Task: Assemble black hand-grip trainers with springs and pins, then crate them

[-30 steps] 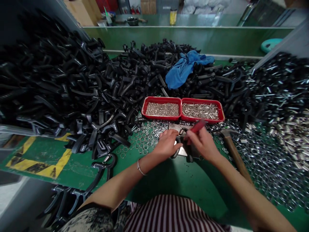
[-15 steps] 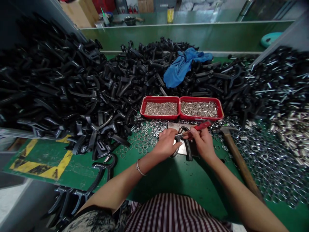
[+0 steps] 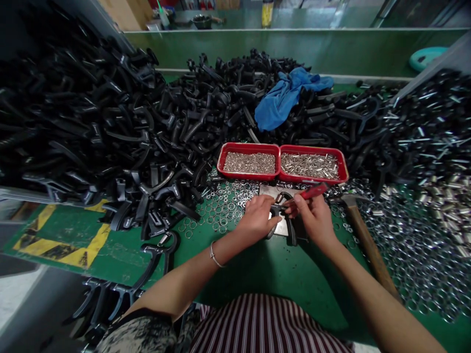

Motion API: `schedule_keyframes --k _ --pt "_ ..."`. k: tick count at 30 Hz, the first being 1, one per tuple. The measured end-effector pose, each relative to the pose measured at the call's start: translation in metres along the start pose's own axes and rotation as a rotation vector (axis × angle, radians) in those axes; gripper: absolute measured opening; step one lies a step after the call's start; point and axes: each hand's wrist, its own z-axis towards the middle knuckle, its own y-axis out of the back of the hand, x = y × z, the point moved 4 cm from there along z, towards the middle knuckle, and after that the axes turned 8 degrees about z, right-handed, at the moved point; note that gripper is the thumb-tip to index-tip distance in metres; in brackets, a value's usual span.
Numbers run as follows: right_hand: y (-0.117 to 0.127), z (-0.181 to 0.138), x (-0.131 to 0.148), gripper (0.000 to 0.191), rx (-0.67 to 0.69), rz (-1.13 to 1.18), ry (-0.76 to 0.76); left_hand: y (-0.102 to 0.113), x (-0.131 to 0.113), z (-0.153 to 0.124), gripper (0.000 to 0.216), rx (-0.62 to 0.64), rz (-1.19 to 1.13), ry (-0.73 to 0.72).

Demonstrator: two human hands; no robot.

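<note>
A black hand gripper (image 3: 291,230) with a coil spring lies on a small metal plate (image 3: 282,228) on the bench. My left hand (image 3: 257,218) is closed around its left handle near the spring, pressing it against the plate. In my right hand (image 3: 317,218) is a slim red-handled tool (image 3: 313,191), held like a pen. Its thin metal end points left to the spring area of the hand gripper; my fingers partly hide the tip, so I cannot tell whether it touches.
Two red trays (image 3: 250,175) of small metal parts stand behind the plate. Black hand grippers (image 3: 154,113) are heaped left and behind, with a blue cloth (image 3: 277,103) on top. Metal rings (image 3: 224,208) lie scattered; a wooden-handled hammer (image 3: 370,245) lies right.
The whole view has shifted slightly, so the trays and hands appear a little further right. Both hands keep their hold on the hand gripper and the red-handled tool.
</note>
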Motion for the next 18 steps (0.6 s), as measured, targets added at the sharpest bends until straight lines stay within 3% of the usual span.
schedule_keyframes --k 4,7,9,11,14,18 --pt "-0.006 0.0 0.013 0.022 0.121 -0.368 0.109 -0.001 0.001 0.0 0.043 -0.009 0.003 -0.012" --pt "-0.007 0.011 0.024 0.024 0.198 -0.46 0.133 -0.001 0.001 0.0 0.043 -0.016 0.003 -0.015" --pt "-0.004 0.023 0.025 0.026 0.258 -0.299 0.043 -0.001 0.001 0.0 0.042 -0.015 -0.001 -0.014" --pt "0.0 0.032 0.019 0.03 0.286 0.004 -0.106 -0.001 0.002 0.0 0.041 -0.013 -0.009 -0.017" --pt "0.009 0.035 0.005 0.031 0.163 0.38 -0.192 -0.003 0.004 0.001 0.042 -0.022 -0.021 -0.029" --pt "0.012 0.019 -0.011 0.027 0.033 0.391 -0.111 -0.005 0.007 0.002 0.04 -0.035 -0.023 -0.036"
